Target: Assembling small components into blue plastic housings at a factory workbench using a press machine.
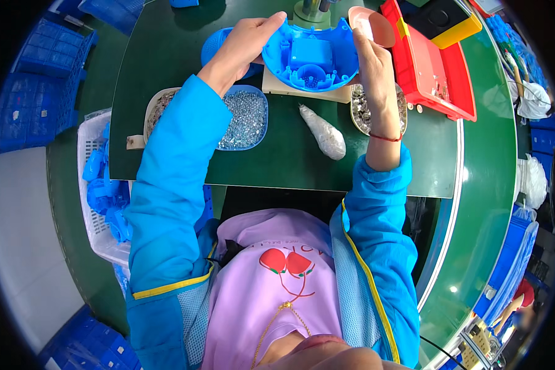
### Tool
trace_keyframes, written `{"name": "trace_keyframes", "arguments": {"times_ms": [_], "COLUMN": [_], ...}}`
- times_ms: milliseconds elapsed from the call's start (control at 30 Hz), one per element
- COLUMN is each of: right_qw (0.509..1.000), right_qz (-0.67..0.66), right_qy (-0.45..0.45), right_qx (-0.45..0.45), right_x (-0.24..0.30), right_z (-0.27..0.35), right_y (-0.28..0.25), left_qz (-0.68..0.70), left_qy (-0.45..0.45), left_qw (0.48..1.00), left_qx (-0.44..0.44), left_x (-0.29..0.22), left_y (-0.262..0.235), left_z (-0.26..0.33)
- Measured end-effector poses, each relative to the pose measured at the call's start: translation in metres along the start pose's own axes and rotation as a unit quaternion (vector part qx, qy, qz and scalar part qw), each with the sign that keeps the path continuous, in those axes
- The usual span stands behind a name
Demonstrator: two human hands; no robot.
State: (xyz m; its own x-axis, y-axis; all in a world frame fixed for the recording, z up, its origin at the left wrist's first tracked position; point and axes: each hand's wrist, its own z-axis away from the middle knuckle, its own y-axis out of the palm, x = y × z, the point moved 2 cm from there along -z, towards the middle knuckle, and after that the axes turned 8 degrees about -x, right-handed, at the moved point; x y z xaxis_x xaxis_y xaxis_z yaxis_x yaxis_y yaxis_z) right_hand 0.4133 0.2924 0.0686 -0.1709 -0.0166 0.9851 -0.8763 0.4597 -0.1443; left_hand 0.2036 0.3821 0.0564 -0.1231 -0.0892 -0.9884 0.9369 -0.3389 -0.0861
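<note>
My left hand (243,46) and my right hand (375,68) grip a curved blue plastic housing (311,52) by its two ends. Its hollow inside faces up, showing a square raised block, pegs and a round perforated patch. It hangs over a pale flat base (277,85) in front of a metal post (311,11). Behind my left hand is another blue rounded part (213,44), partly hidden. Below it lies a blue tray (266,123) of small clear shiny pieces. By my right wrist is a tray (354,117) of small metal parts.
A bag-wrapped cone-shaped bundle (325,134) lies on the green table (290,166). At right stand a red bin (413,68) and a pink dish (381,28). Another small-parts tray (148,114) is left of my arm. A white crate (85,160) of blue parts stands beyond the table's left edge.
</note>
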Motion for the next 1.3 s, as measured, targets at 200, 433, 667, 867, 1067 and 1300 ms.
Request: {"name": "trace_keyframes", "arguments": {"times_ms": [200,433,667,867,1067,1300], "right_qw": [0.999,0.971,0.856,0.847,0.845,0.832], "right_qz": [0.044,-0.141,-0.088,-0.180,-0.240,-0.235], "right_qy": [-0.008,-0.090,-0.444,-0.398,-0.377,-0.385], "right_qx": [0.005,-0.171,-0.248,-0.302,-0.293,-0.322], "right_x": [-0.029,0.014,0.094,0.078,0.080,0.076], "right_z": [0.003,0.015,0.032,0.029,0.026,0.023], "right_y": [-0.013,-0.042,-0.028,-0.023,-0.017,-0.017], "left_qz": [-0.095,0.149,0.136,0.179,0.181,0.174], "left_qy": [0.059,0.205,0.523,0.411,0.424,0.424], "left_qw": [0.993,0.944,0.797,0.822,0.815,0.815], "left_qx": [-0.044,-0.213,-0.271,-0.350,-0.351,-0.355], "left_x": [0.009,-0.021,-0.109,-0.102,-0.100,-0.101], "left_y": [0.005,-0.019,-0.004,0.011,0.009,0.010], "left_z": [-0.009,0.013,0.052,0.062,0.056,0.056]}}
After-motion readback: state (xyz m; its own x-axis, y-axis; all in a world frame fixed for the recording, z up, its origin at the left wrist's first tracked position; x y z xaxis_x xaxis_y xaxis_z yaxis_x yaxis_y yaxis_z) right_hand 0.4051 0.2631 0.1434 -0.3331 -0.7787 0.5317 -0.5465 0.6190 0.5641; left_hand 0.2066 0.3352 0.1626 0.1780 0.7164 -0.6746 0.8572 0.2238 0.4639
